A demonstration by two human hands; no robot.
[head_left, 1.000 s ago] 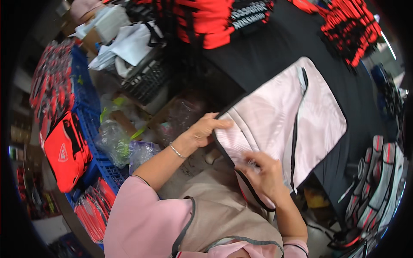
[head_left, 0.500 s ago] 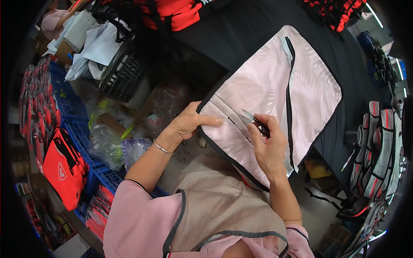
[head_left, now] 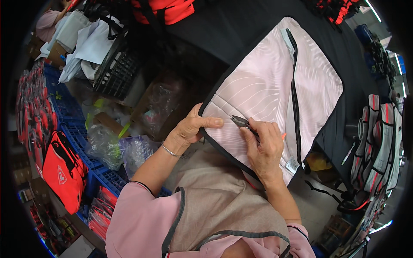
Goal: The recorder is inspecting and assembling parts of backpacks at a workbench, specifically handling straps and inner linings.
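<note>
A pale pink fabric panel [head_left: 251, 88] with a faint leaf pattern and black-bound edges lies slanted in front of me. Its near left edge is pinched in my left hand [head_left: 189, 127], thumb on top and fingers underneath. My right hand [head_left: 266, 150] is closed around small thread snips [head_left: 239, 121], whose dark pointed blades lie close over the panel's seam near my left thumb. I cannot tell whether the tips touch the cloth. An orange bit shows beside the right hand's fingers. A black zipper [head_left: 295, 90] crosses the panel, and a white label [head_left: 292, 164] sits near its lower end.
A black-covered table [head_left: 206, 32] extends beyond the panel. Left of me stand blue crates [head_left: 73, 137] with plastic-wrapped goods, a red bag [head_left: 64, 174] and a black basket [head_left: 114, 71] near white sheets. Grey straps [head_left: 378, 146] hang at the right.
My right hand has brought the snips left and lower, from above the cloth to the seam by my left thumb. The left hand keeps its hold; the panel has shifted slightly.
</note>
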